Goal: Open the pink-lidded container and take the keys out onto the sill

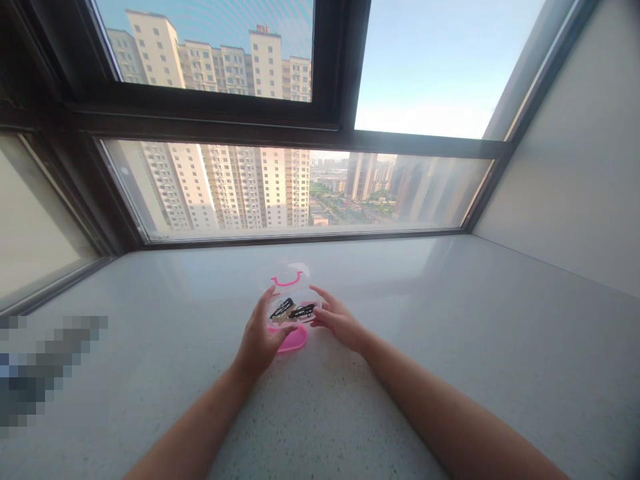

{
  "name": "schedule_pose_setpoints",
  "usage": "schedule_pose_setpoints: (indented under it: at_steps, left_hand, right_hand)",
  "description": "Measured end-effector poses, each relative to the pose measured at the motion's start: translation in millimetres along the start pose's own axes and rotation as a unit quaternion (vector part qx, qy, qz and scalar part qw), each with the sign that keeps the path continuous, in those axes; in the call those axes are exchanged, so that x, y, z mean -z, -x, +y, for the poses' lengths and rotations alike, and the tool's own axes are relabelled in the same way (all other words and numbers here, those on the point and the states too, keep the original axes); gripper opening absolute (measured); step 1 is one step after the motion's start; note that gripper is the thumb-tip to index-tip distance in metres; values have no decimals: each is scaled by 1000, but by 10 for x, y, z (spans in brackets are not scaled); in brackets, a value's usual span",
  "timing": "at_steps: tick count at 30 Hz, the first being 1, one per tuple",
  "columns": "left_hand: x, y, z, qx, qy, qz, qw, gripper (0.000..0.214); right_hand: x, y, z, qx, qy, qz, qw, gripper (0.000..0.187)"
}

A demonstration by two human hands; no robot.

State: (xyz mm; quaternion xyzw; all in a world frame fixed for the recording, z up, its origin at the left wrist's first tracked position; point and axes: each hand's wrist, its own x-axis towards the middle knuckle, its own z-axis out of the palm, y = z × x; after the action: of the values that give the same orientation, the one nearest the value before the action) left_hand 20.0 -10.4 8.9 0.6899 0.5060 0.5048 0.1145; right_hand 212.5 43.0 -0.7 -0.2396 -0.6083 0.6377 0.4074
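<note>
Between my hands is a small clear plastic container [295,324] with black snap hair clips [303,311] and a few gold-coloured pieces [283,316] inside. My left hand [263,331] is closed round its left side, with the thumb along the near edge. On the right side, my right hand [337,319] grips it with curled fingers. Just below the container lies a pink oval lid-like piece [292,340], partly covered by my left thumb and the container. A curved pink strip, like a handle [288,283], shows beyond the container on clear plastic.
The speckled pale counter [320,413] runs up to a dark window frame [300,137]. A white wall [575,167] rises on the right. At the left edge, a blurred-out pixelated patch [40,373] hides whatever lies there. Tall buildings show through the glass.
</note>
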Motion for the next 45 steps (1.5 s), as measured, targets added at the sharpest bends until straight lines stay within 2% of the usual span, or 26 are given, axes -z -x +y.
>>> schedule_pose_setpoints:
  at_steps: [4,6,9,11,15,18,24,26,30,33,36,40,45]
  left_hand:
    - [-43,0,-75,3,-29,12,999,83]
    - [-76,0,-151,19,-50,36,998,93]
    - [-122,6,-249,48,-82,34,995,102]
    - [-138,12,-283,55,-120,-2,991,93]
    - [-106,15,-312,51,-162,-70,983,42]
    - [33,-20,-366,56,-165,-89,981,22]
    - [598,-158,-580,57,-151,-168,973,22]
    - [751,-184,-640,58,-153,-178,970,25]
    - [872,-197,-714,71,-189,-139,969,27]
    - [861,-206,-751,95,-239,-51,965,28]
    - [814,-224,-786,109,-283,25,953,35]
    - [728,-234,-808,98,-309,26,946,30]
    - [673,-221,-804,96,-334,0,938,17]
  right_hand:
    - [-12,-15,-24,-11,-4,14,1000,60]
    - [15,-57,-15,-3,4,49,999,64]
    - [78,-158,-9,13,23,114,993,68]
    - [108,-241,-19,17,38,139,989,71]
    - [56,-445,-28,20,81,144,986,72]
    - [-85,-631,31,22,113,157,981,72]
    - [-486,-941,259,14,115,159,980,75]
    - [-615,-1024,345,12,106,152,983,75]
    - [-815,-1192,531,41,108,134,984,87]
    - [-908,-1261,627,57,172,139,973,92]
    - [-962,-1229,628,93,237,126,959,87]
    - [-995,-1102,510,184,315,89,927,80]
    - [-1009,-1011,368,248,365,75,894,73]
